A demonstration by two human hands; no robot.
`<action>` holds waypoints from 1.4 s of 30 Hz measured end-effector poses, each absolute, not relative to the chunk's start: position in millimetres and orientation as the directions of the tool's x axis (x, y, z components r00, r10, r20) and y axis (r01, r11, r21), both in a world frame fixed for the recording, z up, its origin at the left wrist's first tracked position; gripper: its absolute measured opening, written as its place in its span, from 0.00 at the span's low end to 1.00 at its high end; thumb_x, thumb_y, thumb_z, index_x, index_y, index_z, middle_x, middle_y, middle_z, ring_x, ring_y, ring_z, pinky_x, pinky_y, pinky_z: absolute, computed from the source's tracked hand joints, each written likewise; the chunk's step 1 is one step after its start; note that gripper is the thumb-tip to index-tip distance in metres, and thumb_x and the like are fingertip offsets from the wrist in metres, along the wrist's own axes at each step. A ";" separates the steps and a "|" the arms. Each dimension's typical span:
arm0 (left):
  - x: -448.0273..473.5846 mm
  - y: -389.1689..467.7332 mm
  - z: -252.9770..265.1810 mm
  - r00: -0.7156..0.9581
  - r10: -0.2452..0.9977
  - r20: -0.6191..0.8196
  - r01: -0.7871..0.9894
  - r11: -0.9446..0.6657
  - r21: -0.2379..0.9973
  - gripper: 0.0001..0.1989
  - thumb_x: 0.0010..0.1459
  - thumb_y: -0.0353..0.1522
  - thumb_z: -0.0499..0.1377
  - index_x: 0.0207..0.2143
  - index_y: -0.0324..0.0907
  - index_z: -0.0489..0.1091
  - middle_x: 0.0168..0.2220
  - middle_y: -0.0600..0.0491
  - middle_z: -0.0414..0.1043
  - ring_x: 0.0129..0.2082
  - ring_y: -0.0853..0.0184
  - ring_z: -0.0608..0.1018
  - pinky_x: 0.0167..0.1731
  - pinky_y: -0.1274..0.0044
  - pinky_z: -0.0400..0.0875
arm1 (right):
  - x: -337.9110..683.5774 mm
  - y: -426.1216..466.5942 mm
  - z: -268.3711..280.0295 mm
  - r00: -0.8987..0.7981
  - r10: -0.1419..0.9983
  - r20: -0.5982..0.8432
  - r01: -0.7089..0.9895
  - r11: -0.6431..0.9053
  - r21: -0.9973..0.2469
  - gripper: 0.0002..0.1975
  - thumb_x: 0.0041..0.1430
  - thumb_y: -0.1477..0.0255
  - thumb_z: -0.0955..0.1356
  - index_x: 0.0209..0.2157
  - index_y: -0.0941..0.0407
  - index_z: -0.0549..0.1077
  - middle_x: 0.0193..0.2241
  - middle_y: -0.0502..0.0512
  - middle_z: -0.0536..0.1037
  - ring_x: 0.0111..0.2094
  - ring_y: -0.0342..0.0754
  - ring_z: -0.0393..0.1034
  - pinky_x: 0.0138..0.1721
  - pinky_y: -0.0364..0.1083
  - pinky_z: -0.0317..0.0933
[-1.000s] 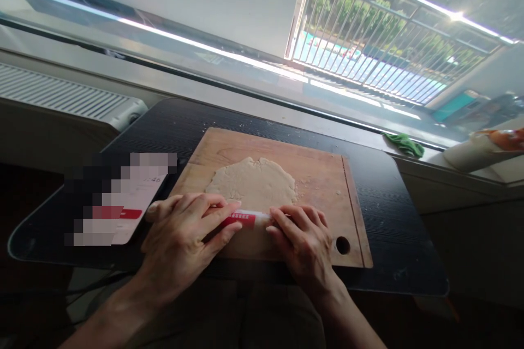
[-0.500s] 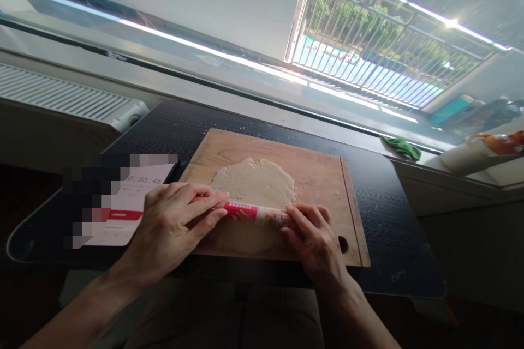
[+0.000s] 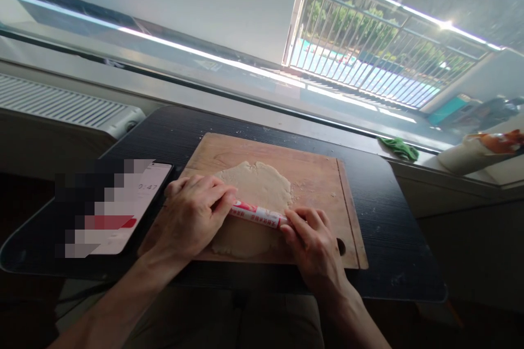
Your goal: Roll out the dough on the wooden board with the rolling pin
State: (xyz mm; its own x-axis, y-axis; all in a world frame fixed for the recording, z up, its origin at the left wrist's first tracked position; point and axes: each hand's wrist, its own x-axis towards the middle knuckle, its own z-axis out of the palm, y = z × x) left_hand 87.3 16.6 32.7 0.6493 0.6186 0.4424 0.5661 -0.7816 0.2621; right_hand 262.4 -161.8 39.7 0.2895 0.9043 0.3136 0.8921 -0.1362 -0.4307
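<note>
My left hand (image 3: 194, 212) is closed over one end of the red-and-white roller (image 3: 260, 212), at about ten o'clock, its grip partly hidden beneath my fingers. My right hand (image 3: 313, 234) has the other end, near four o'clock, between thumb and fingers. The roller lies across the middle of the flattened dough (image 3: 256, 182), whose far edge is ragged at twelve. The dough rests on my wooden board (image 3: 315, 174), with crumbs by its three o'clock edge. From the dough, the phone (image 3: 141, 204) lies at nine o'clock on the dark table (image 3: 393, 229); the green cloth (image 3: 399, 148) sits at two.
</note>
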 end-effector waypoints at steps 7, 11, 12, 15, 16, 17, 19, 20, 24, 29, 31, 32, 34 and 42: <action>152.1 13.9 40.7 0.648 0.643 0.408 0.609 -0.759 0.229 0.14 0.62 0.35 0.47 0.35 0.45 0.73 0.31 0.52 0.76 0.34 0.61 0.74 0.43 0.64 0.60 | 246.1 -193.8 27.4 0.311 0.879 0.361 0.887 -0.132 -0.444 0.18 0.65 0.71 0.63 0.56 0.55 0.66 0.44 0.58 0.71 0.43 0.51 0.64 0.44 0.51 0.63; 219.3 25.2 47.6 0.658 0.678 0.329 0.611 -0.735 0.294 0.13 0.62 0.34 0.47 0.40 0.44 0.70 0.34 0.51 0.75 0.39 0.60 0.74 0.40 0.68 0.64 | 257.2 -183.8 35.2 0.382 0.860 0.338 0.874 -0.218 -0.434 0.16 0.66 0.69 0.62 0.53 0.54 0.68 0.42 0.58 0.73 0.41 0.51 0.65 0.42 0.51 0.62; 229.2 26.8 48.6 0.667 0.675 0.316 0.602 -0.738 0.305 0.13 0.61 0.34 0.46 0.41 0.44 0.70 0.36 0.50 0.75 0.40 0.60 0.74 0.40 0.69 0.65 | 258.4 -180.7 37.3 0.398 0.853 0.337 0.871 -0.237 -0.430 0.15 0.66 0.69 0.62 0.53 0.54 0.68 0.42 0.57 0.73 0.40 0.51 0.65 0.42 0.51 0.62; 229.1 27.0 48.6 0.694 0.647 0.315 0.569 -0.761 0.311 0.15 0.62 0.33 0.45 0.42 0.44 0.69 0.39 0.50 0.75 0.43 0.61 0.74 0.44 0.69 0.66 | 254.8 -176.4 38.5 0.411 0.840 0.354 0.871 -0.247 -0.425 0.16 0.65 0.71 0.63 0.53 0.55 0.68 0.42 0.57 0.73 0.40 0.51 0.65 0.42 0.51 0.63; 220.9 26.1 47.6 0.703 0.638 0.315 0.564 -0.770 0.299 0.15 0.62 0.34 0.44 0.44 0.44 0.68 0.40 0.50 0.75 0.43 0.61 0.74 0.46 0.69 0.65 | 252.1 -176.8 37.3 0.405 0.839 0.365 0.875 -0.240 -0.420 0.17 0.64 0.72 0.63 0.54 0.55 0.67 0.42 0.58 0.73 0.41 0.51 0.65 0.42 0.51 0.63; 211.1 25.1 46.5 0.719 0.622 0.310 0.557 -0.783 0.279 0.16 0.62 0.35 0.44 0.47 0.44 0.68 0.41 0.50 0.74 0.43 0.61 0.74 0.47 0.68 0.65 | 249.5 -177.8 35.7 0.396 0.840 0.372 0.880 -0.231 -0.415 0.18 0.64 0.72 0.63 0.55 0.55 0.67 0.42 0.57 0.73 0.41 0.50 0.65 0.43 0.50 0.63; 193.8 24.0 44.8 0.764 0.580 0.282 0.541 -0.815 0.209 0.20 0.61 0.38 0.46 0.54 0.43 0.63 0.43 0.49 0.73 0.45 0.59 0.73 0.50 0.65 0.63 | 247.1 -180.3 32.9 0.371 0.850 0.373 0.889 -0.209 -0.407 0.18 0.64 0.73 0.62 0.56 0.55 0.66 0.42 0.57 0.73 0.41 0.50 0.65 0.43 0.50 0.63; 189.8 24.2 44.4 0.787 0.556 0.267 0.527 -0.831 0.177 0.23 0.61 0.39 0.47 0.56 0.42 0.61 0.46 0.48 0.72 0.47 0.58 0.72 0.52 0.64 0.62 | 248.1 -181.2 32.2 0.361 0.856 0.370 0.890 -0.197 -0.411 0.18 0.65 0.73 0.62 0.56 0.55 0.66 0.42 0.57 0.73 0.40 0.50 0.65 0.43 0.50 0.63; 216.9 30.4 45.7 0.808 0.536 0.245 0.509 -0.844 0.168 0.27 0.62 0.42 0.46 0.60 0.40 0.57 0.54 0.44 0.67 0.56 0.55 0.66 0.56 0.61 0.57 | 265.9 -179.5 33.6 0.365 0.863 0.349 0.876 -0.191 -0.444 0.17 0.66 0.68 0.61 0.54 0.57 0.67 0.43 0.58 0.74 0.41 0.51 0.65 0.42 0.51 0.62; 269.8 36.5 52.1 0.783 0.578 0.229 0.514 -0.809 0.285 0.24 0.64 0.41 0.43 0.58 0.40 0.60 0.52 0.44 0.69 0.54 0.57 0.68 0.54 0.62 0.60 | 282.5 -174.7 34.1 0.420 0.836 0.353 0.863 -0.248 -0.441 0.16 0.67 0.67 0.61 0.52 0.57 0.69 0.41 0.58 0.74 0.40 0.50 0.65 0.41 0.50 0.61; 265.2 35.0 53.1 0.785 0.560 0.265 0.481 -0.820 0.311 0.23 0.63 0.39 0.44 0.56 0.40 0.62 0.49 0.46 0.71 0.53 0.58 0.69 0.54 0.63 0.60 | 280.3 -174.9 32.2 0.427 0.831 0.357 0.864 -0.258 -0.433 0.16 0.66 0.68 0.61 0.53 0.57 0.68 0.41 0.58 0.74 0.40 0.51 0.64 0.41 0.50 0.61; 256.8 33.7 52.8 0.790 0.537 0.295 0.452 -0.836 0.313 0.22 0.63 0.38 0.44 0.56 0.41 0.62 0.49 0.47 0.72 0.52 0.59 0.69 0.54 0.64 0.60 | 278.2 -175.3 31.3 0.429 0.829 0.358 0.866 -0.265 -0.425 0.16 0.66 0.68 0.61 0.53 0.57 0.68 0.41 0.58 0.74 0.40 0.51 0.64 0.41 0.51 0.61; 234.0 31.2 50.9 0.822 0.453 0.346 0.365 -0.885 0.290 0.21 0.62 0.37 0.47 0.55 0.42 0.63 0.50 0.49 0.71 0.54 0.60 0.68 0.56 0.65 0.59 | 274.5 -176.3 30.3 0.435 0.831 0.347 0.868 -0.283 -0.409 0.17 0.65 0.69 0.62 0.54 0.56 0.67 0.41 0.57 0.74 0.40 0.52 0.64 0.42 0.51 0.60; 238.2 41.6 47.7 0.926 0.328 0.187 0.301 -0.941 0.155 0.24 0.63 0.40 0.46 0.60 0.45 0.58 0.58 0.48 0.65 0.60 0.57 0.63 0.59 0.62 0.56 | 291.8 -174.1 36.4 0.441 0.845 0.303 0.861 -0.303 -0.409 0.16 0.66 0.66 0.62 0.53 0.56 0.68 0.41 0.57 0.74 0.40 0.51 0.65 0.41 0.51 0.60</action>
State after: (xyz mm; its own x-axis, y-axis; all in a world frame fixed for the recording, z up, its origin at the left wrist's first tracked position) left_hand 238.2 41.6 47.7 0.9261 0.3276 0.1872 0.3015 -0.9408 0.1549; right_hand 291.8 -174.1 36.4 0.4408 0.8451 0.3025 0.8610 -0.3027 -0.4088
